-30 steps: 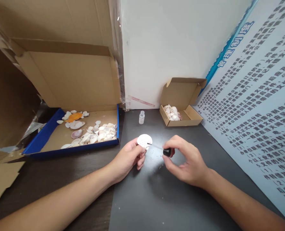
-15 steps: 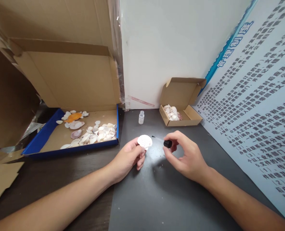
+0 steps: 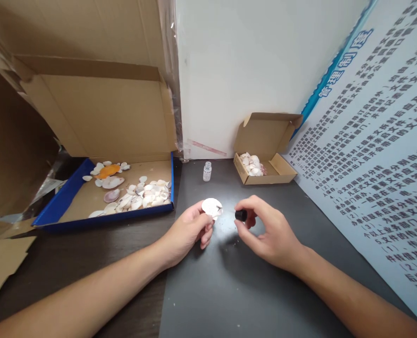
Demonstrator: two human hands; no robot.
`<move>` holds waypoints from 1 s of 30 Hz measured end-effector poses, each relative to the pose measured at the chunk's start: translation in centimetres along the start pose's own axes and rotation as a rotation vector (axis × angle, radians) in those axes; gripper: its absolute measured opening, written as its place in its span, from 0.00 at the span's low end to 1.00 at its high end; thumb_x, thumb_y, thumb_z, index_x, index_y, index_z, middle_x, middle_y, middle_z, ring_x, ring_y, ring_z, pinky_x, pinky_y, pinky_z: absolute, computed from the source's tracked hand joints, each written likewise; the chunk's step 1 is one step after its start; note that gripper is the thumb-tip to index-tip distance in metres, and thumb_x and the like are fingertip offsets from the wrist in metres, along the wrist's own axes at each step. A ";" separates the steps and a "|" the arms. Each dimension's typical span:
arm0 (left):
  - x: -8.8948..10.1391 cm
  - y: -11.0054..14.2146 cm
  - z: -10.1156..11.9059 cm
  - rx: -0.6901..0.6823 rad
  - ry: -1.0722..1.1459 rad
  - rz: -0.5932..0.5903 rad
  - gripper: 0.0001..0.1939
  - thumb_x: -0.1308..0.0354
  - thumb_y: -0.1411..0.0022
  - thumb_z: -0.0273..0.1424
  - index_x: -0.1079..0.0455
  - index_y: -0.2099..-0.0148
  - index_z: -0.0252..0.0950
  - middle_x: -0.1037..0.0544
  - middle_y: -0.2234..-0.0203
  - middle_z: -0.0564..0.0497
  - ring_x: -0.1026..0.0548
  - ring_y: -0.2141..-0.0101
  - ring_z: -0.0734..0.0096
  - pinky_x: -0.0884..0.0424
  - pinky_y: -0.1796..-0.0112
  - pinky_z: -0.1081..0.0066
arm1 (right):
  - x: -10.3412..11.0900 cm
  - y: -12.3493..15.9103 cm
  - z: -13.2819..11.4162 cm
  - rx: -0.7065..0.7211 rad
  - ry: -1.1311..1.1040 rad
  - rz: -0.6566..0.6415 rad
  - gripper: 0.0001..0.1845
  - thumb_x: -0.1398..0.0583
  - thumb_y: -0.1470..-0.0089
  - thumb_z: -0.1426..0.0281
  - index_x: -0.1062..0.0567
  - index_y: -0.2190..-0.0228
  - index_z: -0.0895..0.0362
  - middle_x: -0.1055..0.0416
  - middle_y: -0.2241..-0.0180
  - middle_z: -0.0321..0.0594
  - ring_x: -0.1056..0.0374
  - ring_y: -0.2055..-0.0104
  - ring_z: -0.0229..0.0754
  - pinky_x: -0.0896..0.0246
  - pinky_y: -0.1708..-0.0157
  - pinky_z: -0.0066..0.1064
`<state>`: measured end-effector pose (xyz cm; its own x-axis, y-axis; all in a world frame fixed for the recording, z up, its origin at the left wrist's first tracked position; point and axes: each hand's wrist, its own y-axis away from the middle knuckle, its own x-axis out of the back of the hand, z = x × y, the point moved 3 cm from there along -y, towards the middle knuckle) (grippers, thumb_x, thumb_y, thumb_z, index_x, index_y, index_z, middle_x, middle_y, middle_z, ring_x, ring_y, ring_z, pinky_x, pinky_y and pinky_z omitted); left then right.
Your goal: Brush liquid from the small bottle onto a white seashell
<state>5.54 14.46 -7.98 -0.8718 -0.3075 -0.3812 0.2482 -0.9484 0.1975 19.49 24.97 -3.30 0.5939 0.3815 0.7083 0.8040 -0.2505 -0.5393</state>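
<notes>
Between the thumb and fingers of my left hand (image 3: pixel 190 229) is a white seashell (image 3: pixel 211 208), its broad face turned up toward me. My right hand (image 3: pixel 265 230) pinches a black brush cap (image 3: pixel 240 215) just to the right of the shell. The thin applicator of this cap points left, and its dark tip lies over the shell's right part; whether it touches cannot be made out. Behind the shell a small clear glass bottle (image 3: pixel 207 172) with a pale label stands upright without a cap.
On the left lies an open blue-sided cardboard box (image 3: pixel 103 217) with many shells and an orange shell (image 3: pixel 108 171). A smaller open cardboard box (image 3: pixel 270 179) of shells stands back right. A white panel (image 3: pixel 212 94) and a printed poster (image 3: pixel 381 141) border the table.
My right hand has moved slightly left with the brush cap, bringing the brush tip from beside the shell to over its right part. My left hand and the shell have barely moved.
</notes>
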 end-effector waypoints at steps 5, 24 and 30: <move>0.0 0.0 0.0 0.007 -0.018 -0.015 0.04 0.46 0.45 0.29 0.40 0.68 0.37 0.39 0.82 0.61 0.43 0.85 0.83 0.43 0.82 0.79 | 0.0 0.0 0.1 -0.011 -0.034 0.046 0.11 0.42 0.46 0.75 0.35 0.59 0.54 0.34 0.71 0.34 0.36 0.75 0.35 0.37 0.72 0.28; -0.1 0.0 0.1 0.009 -0.037 -0.030 0.04 0.46 0.46 0.29 0.39 0.68 0.37 0.39 0.82 0.60 0.43 0.84 0.83 0.43 0.82 0.79 | 0.0 0.2 0.1 -0.019 -0.062 0.023 0.11 0.43 0.45 0.74 0.35 0.59 0.54 0.35 0.71 0.34 0.37 0.74 0.35 0.38 0.73 0.29; 0.0 0.0 0.0 0.010 -0.040 -0.024 0.03 0.47 0.46 0.28 0.37 0.66 0.36 0.39 0.81 0.60 0.43 0.84 0.83 0.43 0.82 0.78 | 0.1 0.3 0.4 -0.082 0.010 0.055 0.10 0.42 0.46 0.75 0.35 0.61 0.54 0.38 0.72 0.33 0.40 0.76 0.35 0.40 0.74 0.29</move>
<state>5.57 14.47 -7.92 -0.8939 -0.2808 -0.3495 0.2226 -0.9546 0.1978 19.78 25.28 -3.63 0.6375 0.3562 0.6832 0.7693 -0.3433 -0.5388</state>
